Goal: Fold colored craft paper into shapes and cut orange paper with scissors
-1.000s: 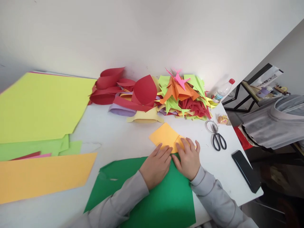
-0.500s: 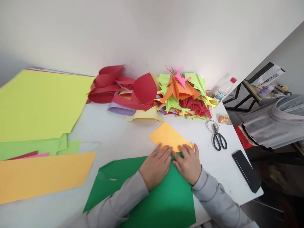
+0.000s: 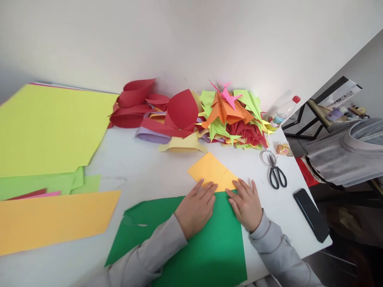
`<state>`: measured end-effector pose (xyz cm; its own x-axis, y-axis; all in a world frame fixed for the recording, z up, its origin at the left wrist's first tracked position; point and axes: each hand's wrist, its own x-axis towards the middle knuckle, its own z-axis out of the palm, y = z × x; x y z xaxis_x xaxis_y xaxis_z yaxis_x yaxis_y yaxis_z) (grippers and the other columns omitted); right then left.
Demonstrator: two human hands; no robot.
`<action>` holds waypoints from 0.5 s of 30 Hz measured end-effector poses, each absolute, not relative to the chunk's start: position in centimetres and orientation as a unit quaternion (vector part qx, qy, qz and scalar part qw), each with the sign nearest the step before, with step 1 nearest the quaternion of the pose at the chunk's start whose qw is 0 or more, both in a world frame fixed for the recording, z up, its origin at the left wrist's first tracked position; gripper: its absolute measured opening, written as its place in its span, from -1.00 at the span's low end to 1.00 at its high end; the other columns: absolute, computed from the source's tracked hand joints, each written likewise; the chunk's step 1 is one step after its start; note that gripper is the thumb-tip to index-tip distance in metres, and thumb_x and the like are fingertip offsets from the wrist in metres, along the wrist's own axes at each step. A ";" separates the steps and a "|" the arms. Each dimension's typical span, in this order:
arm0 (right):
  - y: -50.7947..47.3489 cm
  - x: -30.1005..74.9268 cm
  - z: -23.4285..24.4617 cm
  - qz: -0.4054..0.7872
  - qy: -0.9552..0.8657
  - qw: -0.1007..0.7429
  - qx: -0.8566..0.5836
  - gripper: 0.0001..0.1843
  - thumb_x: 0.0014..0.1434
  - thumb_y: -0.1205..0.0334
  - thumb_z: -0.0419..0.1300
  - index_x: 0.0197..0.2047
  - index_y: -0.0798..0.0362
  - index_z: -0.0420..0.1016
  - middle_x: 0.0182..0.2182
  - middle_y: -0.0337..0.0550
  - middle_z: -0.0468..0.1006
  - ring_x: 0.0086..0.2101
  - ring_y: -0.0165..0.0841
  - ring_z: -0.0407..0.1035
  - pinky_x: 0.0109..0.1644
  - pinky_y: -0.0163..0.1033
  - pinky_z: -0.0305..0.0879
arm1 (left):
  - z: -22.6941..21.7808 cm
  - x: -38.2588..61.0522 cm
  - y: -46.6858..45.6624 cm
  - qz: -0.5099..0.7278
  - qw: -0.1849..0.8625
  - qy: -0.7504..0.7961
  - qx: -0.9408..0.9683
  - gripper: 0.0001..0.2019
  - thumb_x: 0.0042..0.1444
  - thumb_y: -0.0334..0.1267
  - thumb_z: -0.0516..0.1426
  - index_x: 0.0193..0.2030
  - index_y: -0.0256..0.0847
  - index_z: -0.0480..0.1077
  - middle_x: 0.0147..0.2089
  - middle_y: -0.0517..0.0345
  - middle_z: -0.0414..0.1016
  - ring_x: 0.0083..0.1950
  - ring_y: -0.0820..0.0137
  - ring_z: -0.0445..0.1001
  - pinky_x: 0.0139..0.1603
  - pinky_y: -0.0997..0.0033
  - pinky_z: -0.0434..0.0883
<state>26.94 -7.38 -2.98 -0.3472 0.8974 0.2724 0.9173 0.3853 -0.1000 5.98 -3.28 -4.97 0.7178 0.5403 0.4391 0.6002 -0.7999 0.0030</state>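
A folded piece of yellow-orange paper [image 3: 211, 167] lies at the top edge of a large green paper sheet [image 3: 215, 247]. Across its lower left part rests my left hand [image 3: 196, 207], fingers stretched out and pressing down. My right hand [image 3: 247, 203] has its fingers spread over the paper's lower right corner, which they partly hide. Both hands lie flat on the paper, neither gripping it. Under my left forearm, part of the green sheet is covered.
Behind stand folded paper shapes [image 3: 227, 115] and curled red paper pieces [image 3: 134, 99]. Scissors [image 3: 277, 175], a phone [image 3: 311, 215] and a bottle [image 3: 283, 113] are to the right. Yellow sheets [image 3: 54, 131] and an orange strip [image 3: 56, 221] lie left. A grey garment [image 3: 344, 151] hangs beyond the table.
My right hand has slid right along the lower edge of the yellow-orange paper, away from my left hand. My left hand stays in place.
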 end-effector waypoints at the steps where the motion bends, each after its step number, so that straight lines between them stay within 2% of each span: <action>1: -7.5 27.2 -3.0 -0.039 -0.814 0.152 -0.559 -0.69 0.35 0.18 0.00 0.09 -0.11 0.44 0.15 -0.09 0.40 0.20 -0.14 0.16 0.32 0.21 -0.22 | -5.0 6.0 -3.3 -0.215 0.071 -0.308 -0.924 -0.74 0.18 -0.33 -0.01 -0.22 -0.30 0.51 0.08 -0.09 0.53 0.16 0.17 0.41 0.36 -0.01 0.04; 6: -8.1 28.2 -3.1 -0.074 -0.781 0.189 -0.591 -0.72 0.32 0.23 0.03 -0.02 -0.08 0.51 0.13 -0.11 0.44 0.19 -0.13 0.19 0.32 0.21 -0.18 | -5.2 5.9 -3.1 -0.220 0.078 -0.308 -0.922 -0.74 0.18 -0.33 -0.01 -0.22 -0.28 0.52 0.07 -0.06 0.54 0.15 0.20 0.42 0.38 0.02 0.01; 15: -8.6 29.6 -3.4 -0.150 -0.735 0.205 -0.629 -0.74 0.30 0.25 0.04 -0.13 -0.04 0.57 0.00 -0.10 0.55 0.10 -0.13 0.30 0.26 0.14 -0.04 | -5.2 5.9 -3.0 -0.205 0.075 -0.307 -0.926 -0.73 0.20 -0.31 -0.01 -0.22 -0.29 0.52 0.09 -0.06 0.53 0.17 0.20 0.41 0.40 0.04 -0.07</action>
